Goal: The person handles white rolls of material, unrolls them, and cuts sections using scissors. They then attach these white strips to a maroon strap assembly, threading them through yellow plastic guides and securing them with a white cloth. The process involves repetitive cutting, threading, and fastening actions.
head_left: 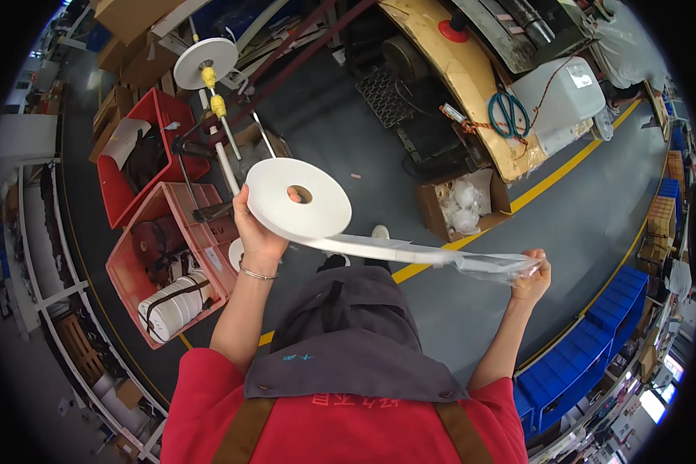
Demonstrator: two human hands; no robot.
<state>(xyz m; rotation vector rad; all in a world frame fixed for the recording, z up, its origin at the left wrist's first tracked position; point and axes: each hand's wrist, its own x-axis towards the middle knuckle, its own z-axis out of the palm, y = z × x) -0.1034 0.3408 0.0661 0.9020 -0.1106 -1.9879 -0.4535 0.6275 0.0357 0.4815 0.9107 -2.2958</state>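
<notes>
Holding a white roll and clear plastic, the hands sit well apart.

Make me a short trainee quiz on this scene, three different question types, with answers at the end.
1. Which hand holds the white strip roll? A: left. B: right. C: neither.
2. True or false: the teal-handled scissors lie on the cardboard-topped bench.
3. Fill in: the right hand grips crinkled, clear ____.

Key: 1. A, the left hand. 2. True. 3. Plastic film.
</notes>
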